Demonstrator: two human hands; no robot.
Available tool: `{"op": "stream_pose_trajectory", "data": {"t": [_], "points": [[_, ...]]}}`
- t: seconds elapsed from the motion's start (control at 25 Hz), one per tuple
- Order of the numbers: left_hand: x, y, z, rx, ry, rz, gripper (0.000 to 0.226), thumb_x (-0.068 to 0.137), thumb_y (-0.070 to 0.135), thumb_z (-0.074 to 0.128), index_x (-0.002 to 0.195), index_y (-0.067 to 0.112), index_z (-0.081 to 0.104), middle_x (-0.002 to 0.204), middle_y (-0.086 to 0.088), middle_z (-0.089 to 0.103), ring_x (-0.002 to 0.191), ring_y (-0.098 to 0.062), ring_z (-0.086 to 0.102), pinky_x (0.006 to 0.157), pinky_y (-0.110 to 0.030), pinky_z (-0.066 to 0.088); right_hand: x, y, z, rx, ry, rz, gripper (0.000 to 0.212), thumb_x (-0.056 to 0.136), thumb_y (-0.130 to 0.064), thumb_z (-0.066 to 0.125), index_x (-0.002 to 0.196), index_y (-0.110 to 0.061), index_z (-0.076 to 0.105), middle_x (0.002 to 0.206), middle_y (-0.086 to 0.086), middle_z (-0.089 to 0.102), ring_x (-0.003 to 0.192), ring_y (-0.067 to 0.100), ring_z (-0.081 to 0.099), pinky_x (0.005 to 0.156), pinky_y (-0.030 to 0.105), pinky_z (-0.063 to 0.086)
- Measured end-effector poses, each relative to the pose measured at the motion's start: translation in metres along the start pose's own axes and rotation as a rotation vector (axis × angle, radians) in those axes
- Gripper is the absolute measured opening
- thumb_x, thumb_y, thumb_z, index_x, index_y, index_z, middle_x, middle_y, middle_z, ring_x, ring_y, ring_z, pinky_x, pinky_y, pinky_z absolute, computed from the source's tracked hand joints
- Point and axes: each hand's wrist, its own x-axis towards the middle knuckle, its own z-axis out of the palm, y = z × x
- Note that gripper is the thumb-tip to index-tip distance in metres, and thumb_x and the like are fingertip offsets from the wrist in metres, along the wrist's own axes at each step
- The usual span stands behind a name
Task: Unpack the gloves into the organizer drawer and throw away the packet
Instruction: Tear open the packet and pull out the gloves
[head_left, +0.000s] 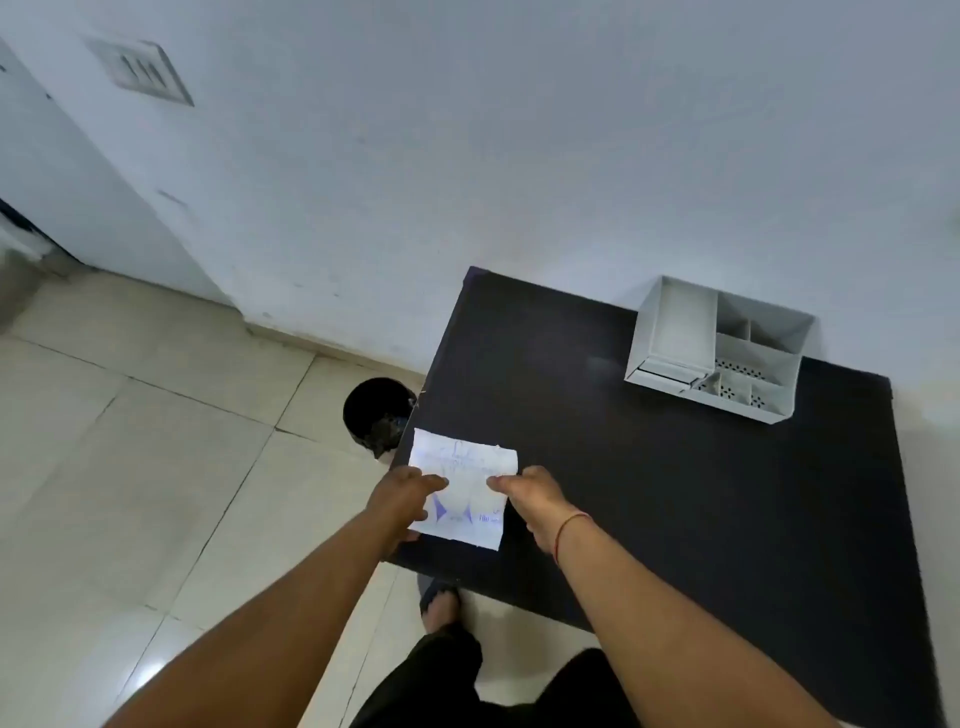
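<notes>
1. Your left hand (402, 493) has its grip pinched on the left edge of the glove packet (462, 488), fingers on top.
2. Your right hand (530, 493) has its grip pinched on the packet's right edge; a red thread (569, 530) circles that wrist.
3. The packet, white with blue print, is at the near-left corner of the black worktop (675, 493).
4. The white organizer (719, 348) stands at the worktop's far side against the wall, well apart from the packet.
5. A black bin (379, 410) sits on the tiled floor just beside the worktop's left edge.
</notes>
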Motion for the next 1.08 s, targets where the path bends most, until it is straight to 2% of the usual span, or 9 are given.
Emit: {"op": "stream_pose_trajectory", "data": {"t": [0.12, 0.24, 0.32, 0.44, 0.56, 0.68, 0.88, 1.0, 1.08], "points": [[0.017, 0.003, -0.002, 0.028, -0.023, -0.063, 0.053, 0.091, 0.033, 0.079, 0.136, 0.019, 0.055, 0.139, -0.014, 0.060, 0.114, -0.037, 0.063, 0.098, -0.058, 0.058, 0.037, 0.008, 0.015, 0.030, 0.050, 0.113, 0.042, 0.082, -0.020, 0.085, 0.119, -0.016, 0.065, 0.118, 0.007, 0.076, 0.090, 0.024, 0.074, 0.078, 0.044, 0.064], [0.011, 0.012, -0.006, -0.069, -0.111, -0.127, 0.052, 0.093, 0.046, 0.075, 0.133, 0.018, 0.056, 0.139, -0.015, 0.060, 0.115, -0.037, 0.066, 0.096, -0.054, 0.060, 0.030, -0.002, 0.023, 0.070, -0.034, 0.086, 0.020, 0.088, -0.011, 0.079, 0.104, -0.020, 0.072, 0.120, 0.009, 0.077, 0.093, 0.026, 0.074, 0.083, 0.045, 0.064], [0.004, 0.027, -0.006, -0.220, -0.218, -0.165, 0.064, 0.093, 0.062, 0.067, 0.134, 0.013, 0.058, 0.136, -0.019, 0.065, 0.115, -0.039, 0.069, 0.089, -0.050, 0.062, 0.010, -0.022, 0.016, -0.072, -0.025, -0.142, 0.015, 0.095, -0.012, 0.072, 0.106, -0.021, 0.072, 0.114, 0.005, 0.075, 0.092, 0.019, 0.071, 0.078, 0.034, 0.060], [-0.014, 0.060, -0.002, -0.530, -0.413, -0.172, 0.083, 0.089, 0.077, 0.057, 0.129, 0.006, 0.068, 0.131, -0.026, 0.071, 0.119, -0.044, 0.070, 0.097, -0.055, 0.060, -0.030, -0.044, -0.004, -0.628, 0.190, -0.693, 0.024, 0.094, -0.017, 0.068, 0.116, -0.019, 0.076, 0.105, 0.001, 0.064, 0.098, 0.019, 0.064, 0.079, 0.026, 0.052], [-0.038, 0.092, 0.012, -0.637, -0.534, -0.057, 0.054, 0.101, 0.042, 0.060, 0.140, 0.005, 0.065, 0.123, -0.023, 0.077, 0.106, -0.040, 0.075, 0.096, -0.054, 0.059, -0.070, -0.050, -0.033, -0.940, 0.219, -0.961, 0.034, 0.088, -0.015, 0.070, 0.120, -0.026, 0.077, 0.131, 0.002, 0.063, 0.125, 0.021, 0.055, 0.109, 0.039, 0.048], [-0.049, 0.112, 0.028, -0.547, -0.570, 0.085, 0.046, 0.097, 0.004, 0.060, 0.143, 0.009, 0.061, 0.125, -0.020, 0.077, 0.107, -0.039, 0.076, 0.088, -0.053, 0.063, -0.106, -0.061, -0.064, -0.709, 0.167, -0.807, 0.046, 0.087, -0.028, 0.069, 0.133, -0.027, 0.064, 0.154, -0.001, 0.049, 0.143, 0.018, 0.042, 0.123, 0.042, 0.036], [-0.055, 0.123, 0.040, -0.407, -0.579, 0.230, 0.049, 0.096, 0.003, 0.065, 0.142, 0.017, 0.062, 0.136, -0.018, 0.072, 0.123, -0.045, 0.069, 0.100, -0.067, 0.056, -0.110, -0.073, -0.090, -0.572, 0.301, -0.606, 0.042, 0.086, -0.054, 0.072, 0.120, -0.031, 0.065, 0.108, -0.010, 0.065, 0.112, 0.014, 0.057, 0.098, 0.036, 0.051], [-0.057, 0.121, 0.043, -0.356, -0.544, 0.285, 0.050, 0.095, 0.006, 0.069, 0.143, 0.021, 0.062, 0.138, -0.016, 0.070, 0.124, -0.044, 0.067, 0.100, -0.071, 0.054, -0.111, -0.071, -0.100, -0.576, 0.245, -0.544, 0.020, 0.084, -0.047, 0.080, 0.092, -0.032, 0.071, 0.095, -0.009, 0.069, 0.089, 0.009, 0.063, 0.074, 0.020, 0.049], [-0.061, 0.120, 0.044, -0.333, -0.544, 0.305, 0.051, 0.095, 0.008, 0.070, 0.143, 0.023, 0.061, 0.139, -0.016, 0.069, 0.125, -0.044, 0.067, 0.100, -0.071, 0.054, -0.118, -0.067, -0.107, -0.499, 0.160, -0.593, 0.013, 0.087, -0.038, 0.082, 0.088, -0.026, 0.077, 0.092, -0.010, 0.074, 0.085, 0.008, 0.067, 0.071, 0.019, 0.048]]}}
